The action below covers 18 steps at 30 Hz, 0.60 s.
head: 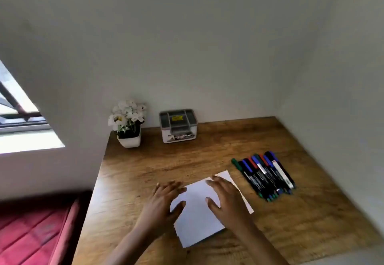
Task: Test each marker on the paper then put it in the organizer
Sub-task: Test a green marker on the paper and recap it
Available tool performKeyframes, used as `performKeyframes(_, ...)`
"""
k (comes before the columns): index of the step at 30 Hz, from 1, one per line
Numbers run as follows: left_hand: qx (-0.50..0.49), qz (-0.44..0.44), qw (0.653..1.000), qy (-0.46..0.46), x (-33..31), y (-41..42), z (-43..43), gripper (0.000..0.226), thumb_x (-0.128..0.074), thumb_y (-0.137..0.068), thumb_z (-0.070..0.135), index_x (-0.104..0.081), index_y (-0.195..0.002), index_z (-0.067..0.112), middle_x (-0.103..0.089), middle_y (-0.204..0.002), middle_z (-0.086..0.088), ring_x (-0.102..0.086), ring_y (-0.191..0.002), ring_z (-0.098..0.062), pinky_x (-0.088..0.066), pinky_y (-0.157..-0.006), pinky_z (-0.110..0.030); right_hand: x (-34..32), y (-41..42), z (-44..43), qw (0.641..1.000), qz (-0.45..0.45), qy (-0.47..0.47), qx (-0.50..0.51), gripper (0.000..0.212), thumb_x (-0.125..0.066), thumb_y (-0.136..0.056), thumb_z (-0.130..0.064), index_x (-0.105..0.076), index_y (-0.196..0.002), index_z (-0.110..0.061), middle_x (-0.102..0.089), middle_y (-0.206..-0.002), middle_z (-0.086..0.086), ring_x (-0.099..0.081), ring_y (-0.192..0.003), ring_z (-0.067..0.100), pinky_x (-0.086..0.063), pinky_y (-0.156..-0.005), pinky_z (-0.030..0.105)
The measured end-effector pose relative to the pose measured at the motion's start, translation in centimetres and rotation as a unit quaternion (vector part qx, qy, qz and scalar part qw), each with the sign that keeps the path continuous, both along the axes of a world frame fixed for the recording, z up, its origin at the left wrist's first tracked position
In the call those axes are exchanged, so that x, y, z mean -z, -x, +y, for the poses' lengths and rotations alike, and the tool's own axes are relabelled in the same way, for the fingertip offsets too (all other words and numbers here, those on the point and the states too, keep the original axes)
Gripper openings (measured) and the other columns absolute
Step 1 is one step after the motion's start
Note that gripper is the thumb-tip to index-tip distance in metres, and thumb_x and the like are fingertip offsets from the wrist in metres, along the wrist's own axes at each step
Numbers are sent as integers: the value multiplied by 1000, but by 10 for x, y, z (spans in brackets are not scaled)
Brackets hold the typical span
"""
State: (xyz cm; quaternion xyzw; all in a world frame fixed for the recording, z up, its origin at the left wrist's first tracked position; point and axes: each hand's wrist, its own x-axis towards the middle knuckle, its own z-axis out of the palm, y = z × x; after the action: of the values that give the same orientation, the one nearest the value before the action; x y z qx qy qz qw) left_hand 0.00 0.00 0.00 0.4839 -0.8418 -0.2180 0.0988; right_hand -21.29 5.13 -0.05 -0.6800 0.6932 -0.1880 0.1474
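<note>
A white sheet of paper (197, 217) lies on the wooden desk (145, 171) near its front. My left hand (164, 200) rests flat on the paper's left edge, fingers straight. My right hand (226, 196) presses flat on the paper's right part. Several markers (265, 174) with green, blue, red and black caps lie side by side to the right of the paper, apart from both hands. A grey and white organizer (178, 125) with open compartments stands at the back of the desk by the wall.
A white pot of white flowers (128, 125) stands at the desk's back left corner. Walls close in the desk at the back and right. A red cushioned surface (37, 231) lies lower left, and a window (18, 123) is at the far left.
</note>
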Motion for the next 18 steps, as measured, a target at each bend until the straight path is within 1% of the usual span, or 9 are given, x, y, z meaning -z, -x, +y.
performKeyframes(3, 41, -26, 999, 14, 25, -2, 10, 90, 7, -70, 78, -20, -147, 40, -5, -152, 21, 0, -144, -3, 8, -116, -30, 26, -2, 6, 998, 39, -46, -11, 78, -16, -80, -65, -34, -145, -25, -25, -156, -5, -21, -145, 14, -13, -118, 36)
performKeyframes(5, 47, -29, 998, 17, 39, -7, 16, 92, 11, -71, 79, -10, -150, 36, 4, -152, 20, 9, -141, 0, 15, -115, -26, 40, 0, 8, 998, 42, -51, -7, 82, -14, -79, -66, -33, -146, -24, -23, -157, -3, -19, -146, 16, -8, -118, 39)
performKeyframes(7, 40, -30, 998, 28, 48, -8, 19, 88, 5, -78, 78, -14, -150, 31, -1, -154, 14, 2, -144, -6, 11, -114, -26, 48, 4, 5, 998, 52, -34, -9, 82, -14, -80, -70, -31, -147, -24, -20, -158, -4, -15, -146, 15, 1, -115, 35)
performKeyframes(10, 41, -52, 997, 44, 53, -9, 23, 71, -15, -94, 66, -33, -146, 21, -28, -152, 1, -27, -140, -19, -4, -112, -32, 46, 10, -1, 997, 50, -51, -41, 89, -4, -77, -77, -26, -148, -28, -15, -159, -8, -9, -147, 9, 9, -113, 29)
performKeyframes(12, 36, -65, 995, 60, 55, -8, 25, 67, -19, -96, 62, -37, -145, 20, -34, -150, -1, -31, -138, -19, -8, -111, -34, 43, 15, -5, 997, 24, -57, -36, 82, -15, -81, -75, -36, -144, -26, -27, -156, -6, -21, -144, 11, -5, -117, 33)
performKeyframes(13, 34, -65, 995, 64, 56, -8, 25, 67, -20, -96, 62, -37, -145, 20, -34, -151, -1, -30, -139, -18, -8, -111, -34, 42, 19, -7, 999, 15, -35, -11, 72, -27, -86, -69, -46, -138, -23, -41, -148, -3, -35, -138, 15, -21, -115, 39)
performKeyframes(15, 31, -61, 995, 73, 56, -8, 25, 67, -20, -95, 62, -38, -145, 20, -33, -151, 0, -28, -140, -16, -9, -112, -35, 40, 31, -12, 992, 53, 85, 77, 44, -50, -88, -48, -64, -117, -17, -65, -117, 3, -60, -110, 24, -48, -89, 44)
performKeyframes(16, 30, -59, 995, 70, 56, -8, 24, 67, -20, -95, 62, -38, -145, 20, -33, -152, 1, -26, -140, -15, -8, -113, -35, 37, 38, -15, 979, 95, 120, 131, 32, -60, -86, -38, -67, -107, -15, -67, -104, 4, -63, -97, 26, -50, -77, 42)
performKeyframes(18, 33, -57, 995, 71, 57, -7, 24, 68, -21, -95, 62, -38, -145, 20, -31, -152, 1, -23, -142, -14, -8, -114, -36, 29, 55, -23, 959, 157, 95, 217, 22, -71, -81, -23, -67, -101, -12, -66, -95, 7, -61, -90, 27, -49, -71, 41)
